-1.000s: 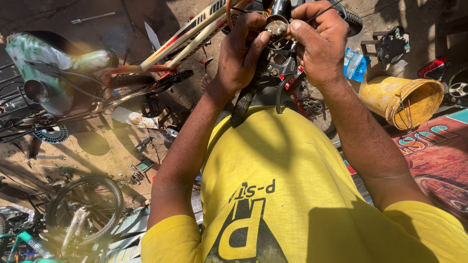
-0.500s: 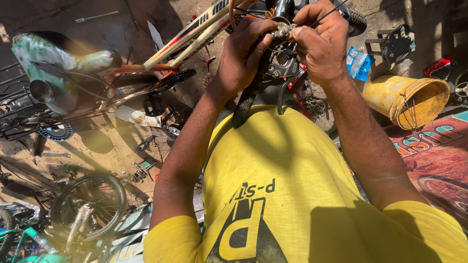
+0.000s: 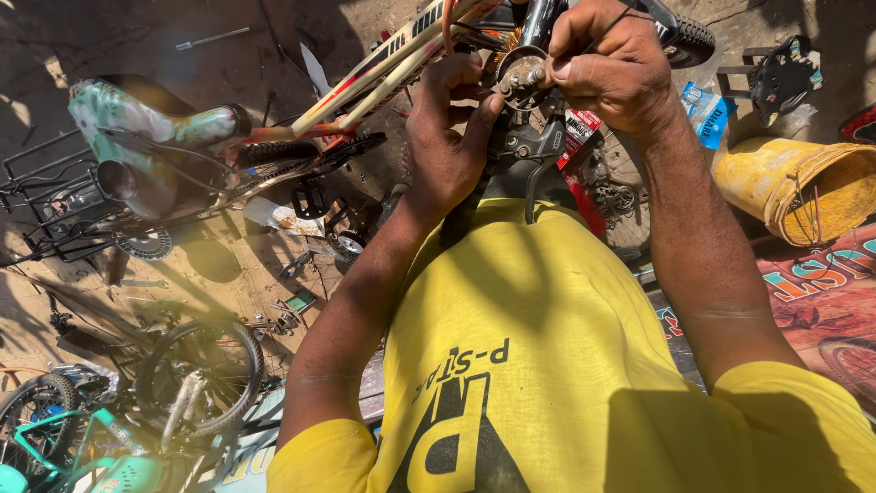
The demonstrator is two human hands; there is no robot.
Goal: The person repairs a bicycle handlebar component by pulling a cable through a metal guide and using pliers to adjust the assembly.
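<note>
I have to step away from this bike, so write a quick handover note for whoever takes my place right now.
Left hand: fingers curled round the small round metal fitting on the bicycle, steadying it.
Right hand: pinching the fitting's small bolt end from the other side, a thin cable running over the knuckles.
Things: both hands meet at the fitting, beside the cream and red frame tube. Yellow bucket stands to the right.
Done: cannot tell from this view.
Left: fitting not yet released; both hands on it.

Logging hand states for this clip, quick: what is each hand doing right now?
Left hand: closed, fingertips on the small round metal part at the bicycle's handlebar.
Right hand: closed, pinching that same part and a thin cable.
</note>
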